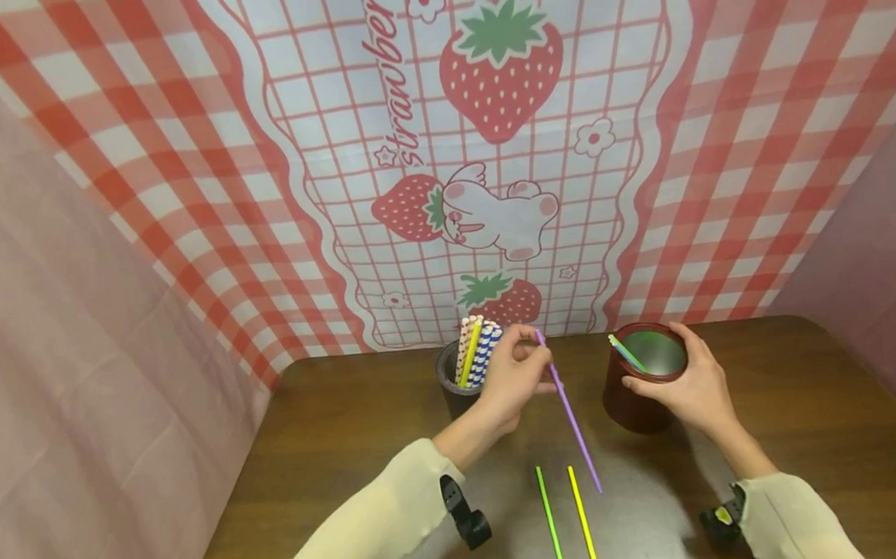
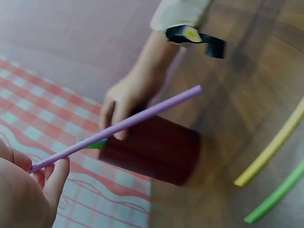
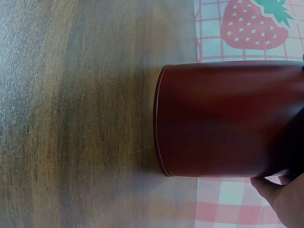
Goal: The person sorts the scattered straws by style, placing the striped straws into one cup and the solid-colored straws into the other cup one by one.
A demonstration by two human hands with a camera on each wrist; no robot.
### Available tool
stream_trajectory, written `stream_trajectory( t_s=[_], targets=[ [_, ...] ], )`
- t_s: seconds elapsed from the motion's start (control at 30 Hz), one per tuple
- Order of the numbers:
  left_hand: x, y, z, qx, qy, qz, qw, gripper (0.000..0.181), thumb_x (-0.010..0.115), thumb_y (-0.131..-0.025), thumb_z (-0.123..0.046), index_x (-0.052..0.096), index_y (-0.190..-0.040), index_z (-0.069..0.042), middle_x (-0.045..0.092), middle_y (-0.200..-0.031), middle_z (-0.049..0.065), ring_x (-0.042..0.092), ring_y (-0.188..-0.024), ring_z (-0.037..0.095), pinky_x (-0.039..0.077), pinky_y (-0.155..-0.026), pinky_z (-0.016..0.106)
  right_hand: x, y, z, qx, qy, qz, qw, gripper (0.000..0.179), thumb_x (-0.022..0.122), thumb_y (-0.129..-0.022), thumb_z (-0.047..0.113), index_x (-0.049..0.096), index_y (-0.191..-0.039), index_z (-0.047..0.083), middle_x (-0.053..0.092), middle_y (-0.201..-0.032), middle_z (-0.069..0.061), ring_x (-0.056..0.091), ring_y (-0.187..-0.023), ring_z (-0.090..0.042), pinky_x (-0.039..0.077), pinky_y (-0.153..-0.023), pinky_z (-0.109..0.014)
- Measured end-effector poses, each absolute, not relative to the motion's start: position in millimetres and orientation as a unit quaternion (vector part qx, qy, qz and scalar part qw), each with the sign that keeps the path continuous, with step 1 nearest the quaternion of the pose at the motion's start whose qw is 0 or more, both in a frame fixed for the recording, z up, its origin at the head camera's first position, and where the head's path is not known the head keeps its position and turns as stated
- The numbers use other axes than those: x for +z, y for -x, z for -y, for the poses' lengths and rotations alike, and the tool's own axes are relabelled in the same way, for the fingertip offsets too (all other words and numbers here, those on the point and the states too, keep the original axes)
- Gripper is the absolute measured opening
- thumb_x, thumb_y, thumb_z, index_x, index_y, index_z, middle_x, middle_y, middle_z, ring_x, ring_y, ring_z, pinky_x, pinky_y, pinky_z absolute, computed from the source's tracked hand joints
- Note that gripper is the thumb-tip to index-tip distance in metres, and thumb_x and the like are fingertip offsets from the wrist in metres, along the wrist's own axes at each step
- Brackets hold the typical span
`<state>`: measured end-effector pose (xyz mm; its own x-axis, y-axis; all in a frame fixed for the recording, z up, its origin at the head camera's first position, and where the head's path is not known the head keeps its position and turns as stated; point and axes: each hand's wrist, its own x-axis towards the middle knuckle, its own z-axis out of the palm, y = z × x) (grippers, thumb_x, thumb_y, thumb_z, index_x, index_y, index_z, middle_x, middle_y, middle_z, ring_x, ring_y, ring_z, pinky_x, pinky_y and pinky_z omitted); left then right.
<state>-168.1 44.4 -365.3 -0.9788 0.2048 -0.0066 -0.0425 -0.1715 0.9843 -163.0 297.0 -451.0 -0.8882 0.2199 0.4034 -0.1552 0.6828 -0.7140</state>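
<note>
Between thumb and fingers, my left hand pinches a purple straw near its upper end. The straw slants down to the right above the table; the left wrist view shows the same purple straw crossing in front of the red cup. My right hand grips a dark red cup round its rim, and the cup stands upright on the table. Inside it, a green and blue straw tip or two lean at the left rim. The right wrist view shows mostly the cup's side.
Just behind my left hand is a dark cup with several patterned and yellow straws. A green straw and a yellow straw lie side by side on the wooden table. A strawberry-print cloth hangs behind.
</note>
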Motion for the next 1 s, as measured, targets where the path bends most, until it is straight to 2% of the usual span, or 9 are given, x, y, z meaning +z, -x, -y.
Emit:
stream_trajectory(
  t_s=[0.23, 0.4, 0.57, 0.7, 0.8, 0.87, 1.0],
  targets=[
    [-341.2, 182.1, -61.7, 0.783, -0.106, -0.612, 0.013, 0.021, 0.051, -0.083, 0.008, 0.052, -0.099, -0.006, 0.051, -0.085, 0.003, 0.055, -0.072, 0.015, 0.057, -0.063, 0.037, -452.1, 163.0, -297.8, 0.397, 0.022, 0.885, 0.243, 0.103, 0.092, -0.055, 0.027, 0.04, -0.14, 0.002, 0.049, -0.129, -0.028, 0.049, -0.108, -0.046, 0.039, -0.08, -0.057],
    [-328.2, 187.6, -73.4, 0.794, -0.151, -0.587, -0.048, 0.022, 0.05, -0.084, 0.01, 0.05, -0.102, -0.003, 0.051, -0.086, 0.002, 0.057, -0.072, 0.017, 0.057, -0.065, 0.035, -451.0, 162.3, -297.6, 0.398, 0.021, 0.886, 0.238, 0.103, 0.092, -0.055, 0.027, 0.039, -0.14, 0.002, 0.048, -0.129, -0.028, 0.049, -0.107, -0.046, 0.04, -0.08, -0.058],
    [-320.0, 191.5, -88.4, 0.787, -0.192, -0.575, -0.116, 0.022, 0.051, -0.085, 0.01, 0.048, -0.105, 0.001, 0.053, -0.091, 0.01, 0.058, -0.076, 0.02, 0.057, -0.069, 0.035, -451.7, 162.2, -297.9, 0.398, 0.021, 0.886, 0.237, 0.105, 0.092, -0.055, 0.029, 0.039, -0.141, 0.003, 0.049, -0.128, -0.028, 0.05, -0.106, -0.045, 0.04, -0.079, -0.057],
    [-322.3, 195.7, -101.3, 0.754, -0.218, -0.597, -0.165, 0.022, 0.053, -0.084, 0.008, 0.049, -0.104, 0.0, 0.057, -0.091, 0.016, 0.06, -0.081, 0.02, 0.057, -0.07, 0.036, -452.5, 162.3, -298.4, 0.398, 0.022, 0.886, 0.235, 0.105, 0.092, -0.056, 0.03, 0.038, -0.141, 0.002, 0.048, -0.129, -0.027, 0.05, -0.106, -0.044, 0.041, -0.078, -0.056],
    [-331.3, 198.6, -108.8, 0.709, -0.229, -0.637, -0.199, 0.021, 0.056, -0.084, 0.005, 0.052, -0.102, -0.004, 0.061, -0.091, 0.017, 0.061, -0.084, 0.015, 0.055, -0.074, 0.031, -452.8, 162.2, -297.7, 0.4, 0.021, 0.886, 0.233, 0.104, 0.092, -0.057, 0.029, 0.038, -0.141, 0.003, 0.049, -0.128, -0.027, 0.051, -0.105, -0.043, 0.041, -0.078, -0.054],
    [-338.8, 199.6, -113.8, 0.689, -0.233, -0.654, -0.209, 0.021, 0.058, -0.083, 0.003, 0.054, -0.101, -0.007, 0.063, -0.089, 0.017, 0.061, -0.084, 0.012, 0.053, -0.074, 0.026, -452.7, 161.7, -297.6, 0.402, 0.02, 0.885, 0.234, 0.104, 0.092, -0.057, 0.029, 0.038, -0.141, 0.003, 0.049, -0.126, -0.026, 0.051, -0.104, -0.042, 0.041, -0.078, -0.053],
    [-353.9, 199.5, -121.9, 0.67, -0.234, -0.673, -0.209, 0.023, 0.059, -0.082, 0.002, 0.055, -0.102, -0.007, 0.063, -0.087, 0.016, 0.063, -0.084, 0.016, 0.052, -0.068, 0.021, -452.3, 160.7, -297.9, 0.402, 0.017, 0.884, 0.239, 0.103, 0.092, -0.057, 0.029, 0.038, -0.141, 0.004, 0.05, -0.125, -0.026, 0.052, -0.103, -0.041, 0.041, -0.078, -0.052]
  ],
)
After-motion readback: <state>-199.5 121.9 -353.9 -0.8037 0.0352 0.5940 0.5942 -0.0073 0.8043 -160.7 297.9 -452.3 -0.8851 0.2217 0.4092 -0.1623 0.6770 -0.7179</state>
